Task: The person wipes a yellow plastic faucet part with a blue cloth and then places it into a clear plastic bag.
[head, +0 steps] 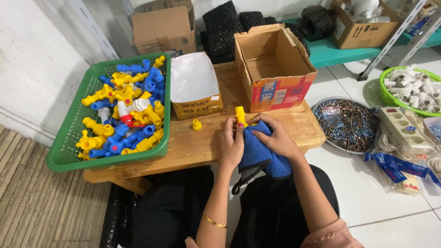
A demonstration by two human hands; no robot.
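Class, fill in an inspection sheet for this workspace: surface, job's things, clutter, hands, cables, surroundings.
Surface: low wooden table, on white tile.
Job's things: yellow plastic fitting and blue cloth in the hands.
Clutter: green tray of blue and yellow fittings; loose yellow cap; open cardboard box.
Hands: left hand grips the fitting; right hand presses the cloth.
Cables: white power strip, right.
Surroundings: bowl of screws; green basket of white fittings.

Both hands, left [231,143] and right [275,138], hold a yellow fitting [240,115] in a blue cloth [259,154] (over the wooden table [193,147]).
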